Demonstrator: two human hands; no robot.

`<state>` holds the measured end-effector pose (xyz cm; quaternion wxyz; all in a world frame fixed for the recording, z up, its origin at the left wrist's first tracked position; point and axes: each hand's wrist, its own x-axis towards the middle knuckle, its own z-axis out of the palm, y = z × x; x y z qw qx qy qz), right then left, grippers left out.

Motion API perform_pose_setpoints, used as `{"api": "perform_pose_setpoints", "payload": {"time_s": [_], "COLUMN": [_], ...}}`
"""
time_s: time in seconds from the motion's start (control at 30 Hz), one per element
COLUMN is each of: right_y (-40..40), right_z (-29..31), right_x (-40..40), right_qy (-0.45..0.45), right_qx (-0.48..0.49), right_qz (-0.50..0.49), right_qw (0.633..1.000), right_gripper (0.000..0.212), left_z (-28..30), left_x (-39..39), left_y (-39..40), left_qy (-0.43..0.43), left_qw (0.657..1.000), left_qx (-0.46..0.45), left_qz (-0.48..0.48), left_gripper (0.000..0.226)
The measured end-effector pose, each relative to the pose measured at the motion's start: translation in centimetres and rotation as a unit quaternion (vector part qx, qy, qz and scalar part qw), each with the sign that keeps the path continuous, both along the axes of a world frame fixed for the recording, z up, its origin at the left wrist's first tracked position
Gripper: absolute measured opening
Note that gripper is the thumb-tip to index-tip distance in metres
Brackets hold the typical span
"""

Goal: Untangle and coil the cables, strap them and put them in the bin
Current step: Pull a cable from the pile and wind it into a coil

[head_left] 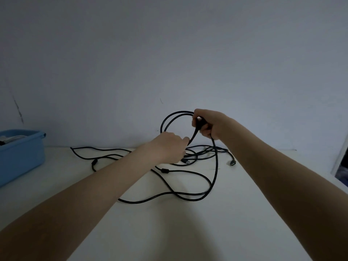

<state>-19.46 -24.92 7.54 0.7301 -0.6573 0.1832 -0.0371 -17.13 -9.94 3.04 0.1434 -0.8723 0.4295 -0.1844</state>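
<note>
So the right hand (207, 125) is up off the table, fingers curled tight round a bunched bit of thin black cable (188, 196), and a couple of round loops (169, 119) stand up out of that grip to the left like a little hoop against the wall (169, 53). The left hand (167, 147) is lower and just beside it, fingers curled in and pinching the strand that drops out of the right fist, though its fingertips face away from the camera so I can't see exactly how it's got hold of it. The rest of the cable is a loose, smooth, rubbery-looking sprawl on the matte off-white table (188, 232): one big lazy loop swings out toward the near side, another strand runs off left with a chunky cylindrical lump (93, 163) on it, and there's a similar lump (163, 170) near the middle. A small plug end (232, 163) lies off to the right, touching the tabletop, and another connector (186, 161) peeks out just under the left hand, half hidden. Whether this is one cable or several tangled together, honestly can't tell where they cross behind the hands. The blue plastic bin (22, 153) sits at the far left, well apart from the cable, cut off by the frame edge, with something pale inside that's too dim to make out. At the right edge a white frame-like edge (339, 161) is cut off too. Lighting's pretty murky overall.
</note>
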Motion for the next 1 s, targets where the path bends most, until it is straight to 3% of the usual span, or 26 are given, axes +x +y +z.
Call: {"api": "perform_pose_setpoints", "payload": {"time_s": [0.17,0.23,0.47,0.57,0.67,0.8,0.87,1.0], "right_y": [-0.1,-0.1,-1.5,-1.7,-1.7,-1.4,-1.1,-1.3], "right_z": [0.3,0.6,1.0,1.0,1.2,0.7,0.4,-0.5], "right_x": [0.2,0.5,-0.9,-0.7,-0.5,-0.2,0.0,-0.4], "right_qy": [-0.04,-0.043,-0.008,-0.02,-0.042,-0.097,-0.133,-0.115], "right_qx": [-0.043,-0.037,-0.061,-0.018,0.026,0.037,0.044,-0.017], "right_qz": [-0.009,0.004,0.196,0.159,0.115,0.073,0.067,0.043], "right_qw": [0.998,0.998,0.979,0.987,0.992,0.992,0.988,0.992], "right_gripper": [0.017,0.017,0.023,0.025,0.027,0.022,0.013,0.007], "left_z": [0.8,1.4,0.7,0.8,1.1,1.0,1.2,1.1], "left_x": [1.3,1.6,2.6,2.3,2.3,2.2,2.1,2.9], "left_y": [-0.1,0.0,2.4,2.2,1.9,0.8,0.5,1.7], "left_qy": [0.044,0.018,-0.102,-0.113,-0.181,-0.064,-0.002,0.073], "left_qw": [0.998,0.999,0.994,0.992,0.98,0.995,0.991,0.975], "left_qx": [-0.023,-0.008,0.005,-0.001,-0.045,-0.07,-0.129,-0.208], "left_qz": [0.044,0.049,-0.027,-0.051,-0.074,-0.016,-0.018,0.024], "left_gripper": [0.042,0.044,0.041,0.041,0.044,0.042,0.042,0.039]}}
